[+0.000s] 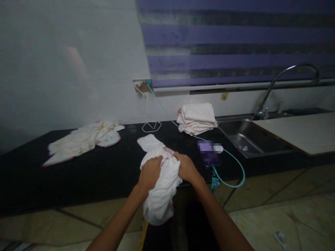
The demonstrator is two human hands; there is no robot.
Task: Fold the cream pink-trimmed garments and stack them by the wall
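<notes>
Both hands grip one bunched white cloth (pixel 163 188) with pink edging at the front of the black counter. My left hand (pixel 150 172) is closed on its left side, and my right hand (pixel 184 167) is closed on its upper right part. The cloth's lower part hangs over the counter's front edge, while a corner lies on the top beyond my hands. Behind and to the right is a stack of folded white cloths (pixel 197 116). A crumpled white cloth (pixel 83 139) with a pink hem spreads over the left of the counter.
A phone-like purple object (pixel 209 153), pixelated, lies right of my hands with a teal cable (pixel 244 170) looping past the counter edge. A white cord (pixel 151 129) runs from the wall socket (pixel 142 85). Farther right are a steel sink (pixel 248 139), a faucet (pixel 272 83) and a pale board (pixel 300 134).
</notes>
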